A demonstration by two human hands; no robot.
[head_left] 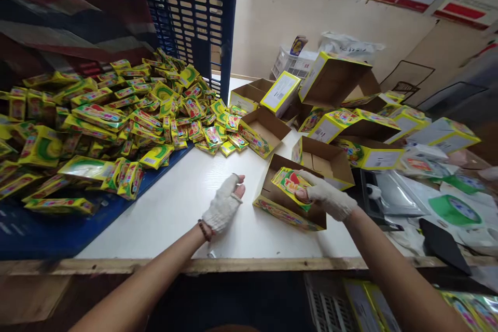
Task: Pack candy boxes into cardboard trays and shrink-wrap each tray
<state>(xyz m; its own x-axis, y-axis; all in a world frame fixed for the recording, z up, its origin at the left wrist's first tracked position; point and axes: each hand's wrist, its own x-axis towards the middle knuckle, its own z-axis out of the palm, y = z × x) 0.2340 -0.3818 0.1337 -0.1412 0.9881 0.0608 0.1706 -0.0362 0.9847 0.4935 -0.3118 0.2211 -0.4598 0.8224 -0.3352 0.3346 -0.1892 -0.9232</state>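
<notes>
My right hand (324, 194), in a white fingerless glove, grips a small yellow candy box (290, 182) with red lettering and a heart-like red print. It holds that box inside an open cardboard display box (286, 215) near the table's front edge. My left hand (225, 203), gloved the same way, hovers over or rests on the white tabletop (171, 218), left of the display box. Its thumb and fingers are slightly bent and apart, with nothing visible between them. Further left, a heap of similar small yellow boxes (136, 114) spills from a tipped blue crate (229, 21).
More open display boxes (268, 127) stand behind and right of the one at my hand, several of them stacked or tilted. At right are a dark scale-like device (389, 192) and green tape rolls (453, 210). A white basket (295, 62) stands by the wall.
</notes>
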